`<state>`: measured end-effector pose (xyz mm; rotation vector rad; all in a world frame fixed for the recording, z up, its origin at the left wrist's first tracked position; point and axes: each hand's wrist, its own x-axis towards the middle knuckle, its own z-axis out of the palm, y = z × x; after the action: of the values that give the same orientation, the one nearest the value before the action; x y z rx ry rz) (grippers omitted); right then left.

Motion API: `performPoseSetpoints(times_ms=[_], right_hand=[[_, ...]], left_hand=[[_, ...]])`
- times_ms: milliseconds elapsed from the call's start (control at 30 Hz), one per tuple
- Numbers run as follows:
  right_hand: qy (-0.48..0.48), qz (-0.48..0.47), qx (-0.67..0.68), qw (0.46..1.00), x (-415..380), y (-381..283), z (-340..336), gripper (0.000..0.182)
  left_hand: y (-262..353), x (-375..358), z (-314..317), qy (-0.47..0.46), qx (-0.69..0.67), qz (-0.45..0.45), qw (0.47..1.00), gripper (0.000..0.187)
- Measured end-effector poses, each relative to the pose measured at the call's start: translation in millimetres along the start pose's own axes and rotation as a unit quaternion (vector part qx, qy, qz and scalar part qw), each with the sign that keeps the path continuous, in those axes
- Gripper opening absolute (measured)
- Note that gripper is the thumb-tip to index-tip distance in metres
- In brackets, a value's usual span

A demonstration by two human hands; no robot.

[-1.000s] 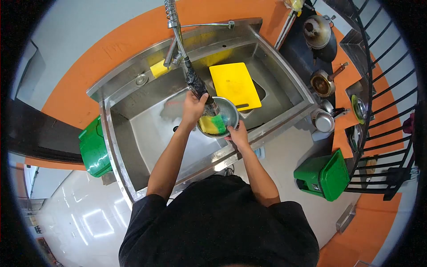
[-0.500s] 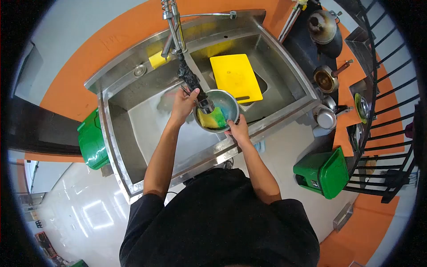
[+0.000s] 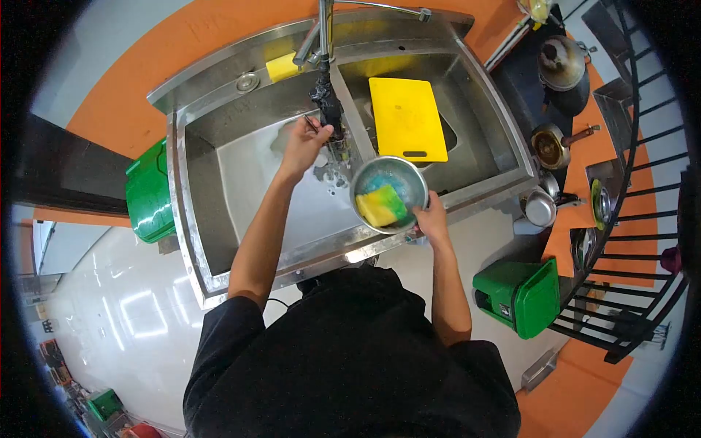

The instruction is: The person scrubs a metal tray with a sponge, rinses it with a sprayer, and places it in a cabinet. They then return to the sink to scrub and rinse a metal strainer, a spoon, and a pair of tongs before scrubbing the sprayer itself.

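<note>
My left hand is closed on the thin lever of the black faucet sprayer, which hangs over the left sink basin. Water comes down from its nozzle and splashes on the basin floor. With my right hand I grip the rim of a round metal bowl, tilted slightly over the sink's front edge. Inside it lies a yellow and green sponge, with bluish liquid beside it. The bowl is to the right of the stream, apart from it.
A yellow cutting board lies across the right basin. A yellow cloth or sponge rests on the back ledge. Pots and pans stand on the right. Green bins flank the sink.
The bowl, with the sponge in it, has moved right, out from under the sprayer nozzle. My left hand stays at the sprayer. The head view has shifted slightly.
</note>
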<state>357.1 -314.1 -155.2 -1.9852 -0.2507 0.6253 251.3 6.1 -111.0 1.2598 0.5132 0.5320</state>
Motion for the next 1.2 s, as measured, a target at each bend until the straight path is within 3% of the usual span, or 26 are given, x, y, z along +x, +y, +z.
performPoseSetpoints(times_ms=[67, 100, 133, 200, 233, 267, 300, 333, 400, 433, 467, 500, 533, 600, 633, 700, 733, 800, 833, 867, 900, 933, 967, 1033, 1100, 1200], right_hand=[[-0.019, 0.037, -0.104, 0.994, -6, -7, -14, 0.034], [0.029, -0.077, -0.187, 0.979, 0, 14, -16, 0.036], [0.028, -0.076, -0.188, 0.979, -6, 6, -13, 0.036], [0.175, -0.276, -0.363, 0.873, -26, -31, 0, 0.042], [0.176, -0.277, -0.364, 0.872, -32, -45, 9, 0.042], [0.066, -0.285, -0.401, 0.868, -41, -56, 20, 0.044], [-0.045, -0.287, -0.433, 0.853, -48, -59, 29, 0.046], [-0.043, -0.287, -0.436, 0.852, -47, -52, 37, 0.046], [-0.126, -0.233, -0.492, 0.829, -32, -34, 54, 0.048], [-0.123, -0.237, -0.498, 0.825, -21, -36, 56, 0.048], [-0.188, -0.169, -0.448, 0.857, -14, -40, 54, 0.050], [-0.250, -0.093, -0.392, 0.880, -10, -42, 54, 0.051], [-0.248, -0.082, -0.399, 0.879, -6, -45, 58, 0.051], [-0.265, 0.038, -0.513, 0.816, 2, -54, 64, 0.055], [-0.256, 0.057, -0.518, 0.814, 2, -55, 62, 0.055], [-0.225, -0.056, -0.586, 0.776, -2, -57, 55, 0.061], [-0.222, -0.038, -0.586, 0.778, -7, -55, 54, 0.061], [-0.090, -0.179, -0.553, 0.809, -17, -56, 55, 0.069], [-0.079, -0.167, -0.497, 0.848, -23, -63, 58, 0.075], [-0.085, -0.170, -0.491, 0.850, -22, -62, 58, 0.075], [-0.162, -0.178, -0.477, 0.845, -21, -59, 54, 0.074], [-0.238, -0.187, -0.460, 0.835, -19, -54, 53, 0.074], [-0.237, -0.179, -0.410, 0.863, -12, -44, 52, 0.063], [-0.215, -0.155, -0.444, 0.856, -4, -31, 57, 0.053], [-0.162, -0.072, -0.524, 0.833, -2, -48, 71, 0.034], [-0.120, -0.075, -0.545, 0.827, -5, -50, 74, 0.042]], left_hand=[[-3, 5, -17, -0.009, 0.029, 0.062, 0.998, 0.018], [-5, 8, -27, -0.001, 0.011, 0.053, 0.999, 0.024], [-10, 8, -34, 0.000, 0.010, 0.051, 0.999, 0.024], [-25, 9, -47, 0.094, -0.017, 0.040, 0.995, 0.028], [-42, 14, -59, 0.137, 0.004, -0.008, 0.991, 0.027], [-72, 20, -79, 0.178, 0.025, -0.058, 0.982, 0.027], [-127, 30, -120, 0.149, 0.020, -0.145, 0.978, 0.032], [-180, 43, -150, 0.117, 0.012, -0.230, 0.966, 0.038], [-239, 36, -148, 0.262, -0.029, -0.299, 0.917, 0.024], [-239, 37, -137, 0.311, -0.052, -0.372, 0.873, 0.026], [-251, 41, -131, 0.354, -0.075, -0.446, 0.819, 0.028], [-262, 44, -131, 0.349, -0.079, -0.453, 0.817, 0.028], [-290, 48, -136, 0.354, -0.126, -0.423, 0.824, 0.037], [-315, 57, -134, 0.368, -0.164, -0.400, 0.823, 0.067], [-364, 69, -148, 0.380, -0.247, -0.374, 0.809, 0.077], [-385, 82, -155, 0.402, -0.293, -0.354, 0.792, 0.072], [-392, 84, -159, 0.375, -0.300, -0.332, 0.812, 0.061], [-427, 75, -187, 0.250, -0.396, -0.262, 0.844, 0.045], [-444, 68, -200, 0.253, -0.390, -0.267, 0.844, 0.045], [-458, 64, -215, 0.159, -0.062, -0.312, 0.935, 0.039], [-463, 51, -225, 0.082, 0.207, -0.269, 0.937, 0.035], [-468, 38, -234, 0.037, 0.472, -0.212, 0.855, 0.033], [-472, 15, -237, 0.022, 0.645, -0.093, 0.758, 0.032], [-455, -25, -240, -0.127, 0.680, -0.131, 0.710, 0.048], [-351, -48, -186, -0.126, 0.623, -0.302, 0.711, 0.055], [-357, -67, -190, -0.208, 0.656, -0.308, 0.657, 0.056]])
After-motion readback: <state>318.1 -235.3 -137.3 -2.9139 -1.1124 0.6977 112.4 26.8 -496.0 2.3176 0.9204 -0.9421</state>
